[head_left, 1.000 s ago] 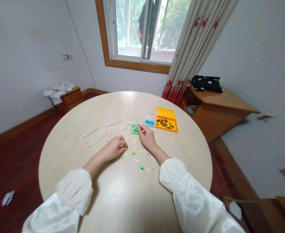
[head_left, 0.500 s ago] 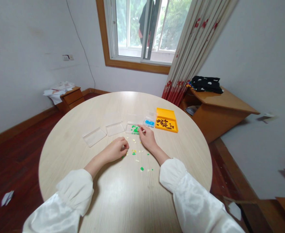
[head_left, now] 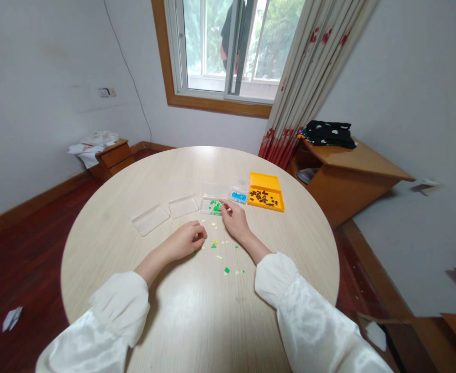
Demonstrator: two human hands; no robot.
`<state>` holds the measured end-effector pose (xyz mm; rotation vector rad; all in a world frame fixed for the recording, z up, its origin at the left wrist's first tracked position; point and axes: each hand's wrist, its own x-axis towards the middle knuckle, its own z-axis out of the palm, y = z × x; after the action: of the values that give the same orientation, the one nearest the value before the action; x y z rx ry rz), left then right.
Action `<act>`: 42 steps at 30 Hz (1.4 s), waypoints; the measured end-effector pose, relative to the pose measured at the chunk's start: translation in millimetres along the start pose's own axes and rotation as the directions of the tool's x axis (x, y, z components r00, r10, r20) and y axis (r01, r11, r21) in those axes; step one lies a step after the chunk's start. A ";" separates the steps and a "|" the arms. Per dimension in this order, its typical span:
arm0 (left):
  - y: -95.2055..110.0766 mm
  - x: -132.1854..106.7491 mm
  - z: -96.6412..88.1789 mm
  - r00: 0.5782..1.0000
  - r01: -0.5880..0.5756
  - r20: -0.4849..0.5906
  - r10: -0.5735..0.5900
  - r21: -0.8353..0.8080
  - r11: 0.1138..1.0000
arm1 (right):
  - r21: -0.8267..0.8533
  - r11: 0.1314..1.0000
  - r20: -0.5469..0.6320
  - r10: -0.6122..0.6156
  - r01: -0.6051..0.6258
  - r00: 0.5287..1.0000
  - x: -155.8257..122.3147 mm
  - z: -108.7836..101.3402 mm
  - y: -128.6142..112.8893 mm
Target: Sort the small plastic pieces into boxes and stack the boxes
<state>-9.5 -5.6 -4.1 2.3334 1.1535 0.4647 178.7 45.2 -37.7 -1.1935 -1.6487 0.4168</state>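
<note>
Small green, yellow and pale pieces [head_left: 217, 249] lie scattered on the round wooden table [head_left: 196, 311] between my hands. My left hand [head_left: 187, 239] rests on the table with its fingers curled in, fingertips touching the scattered pieces; what it pinches is too small to make out. My right hand [head_left: 233, 218] reaches to the edge of a clear box holding green pieces [head_left: 212, 206], fingers pinched together over it. A clear box with blue pieces [head_left: 238, 196] and an orange box with dark pieces [head_left: 265, 195] stand just right of it.
Two clear shallow lids or trays [head_left: 149, 219] [head_left: 183, 205] lie left of the green box. A wooden cabinet with dark folded cloth [head_left: 331, 133] stands at the right, a curtain [head_left: 309, 72] and window behind, a low stand with papers [head_left: 96, 147] at the left.
My left hand has shifted slightly over the scattered pieces. My right hand stays at the green box.
</note>
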 end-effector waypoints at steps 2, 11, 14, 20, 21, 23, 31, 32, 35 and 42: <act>1.9 -0.3 0.6 1.000 0.016 -0.013 -0.016 0.013 1.000 | 0.004 1.000 -0.001 0.003 -0.003 1.000 0.2 -0.6 -0.5; 5.8 8.5 -4.1 0.898 0.159 -0.203 -0.390 -0.676 0.719 | -0.057 0.940 0.129 -0.326 0.336 0.936 -10.9 -5.1 -32.1; 6.2 9.9 -12.0 0.862 0.108 -0.089 -0.499 -0.929 0.354 | -0.051 0.903 0.179 -0.412 0.426 0.894 -14.1 -6.2 -42.5; 6.7 9.9 -16.4 0.867 0.078 0.040 -0.496 -0.995 0.055 | -0.042 0.880 0.162 -0.461 0.473 0.872 -13.6 -6.4 -43.0; 6.3 10.0 -15.2 0.874 0.087 0.051 -0.483 -0.995 0.053 | -0.032 0.868 0.156 -0.485 0.495 0.860 -13.6 -5.7 -42.6; 5.2 10.1 -12.1 0.892 0.115 0.074 -0.446 -0.991 0.067 | -0.021 0.843 0.156 -0.528 0.537 0.835 -14.1 -4.2 -42.8; 2.1 9.6 -6.5 0.898 0.193 0.110 -0.427 -0.969 0.156 | -0.036 0.843 0.171 -0.524 0.537 0.834 -15.0 -1.9 -42.6; 2.1 9.5 -7.6 0.892 0.183 0.089 -0.443 -0.968 0.173 | -0.034 0.853 0.162 -0.509 0.520 0.845 -14.7 -2.0 -41.1; 0.5 9.3 -12.6 0.846 0.164 -0.045 -0.532 -0.926 0.339 | -0.041 0.893 0.106 -0.442 0.448 0.891 -13.2 -2.7 -34.5; -4.7 0.1 -32.7 0.868 0.333 -0.256 -0.426 -0.338 0.880 | -0.009 0.984 -0.031 -0.177 0.176 0.984 -7.4 -3.7 -17.9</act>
<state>-28.8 6.0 20.2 1.7602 1.5487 0.8252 172.9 29.9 -26.8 -1.0425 -1.7130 0.2805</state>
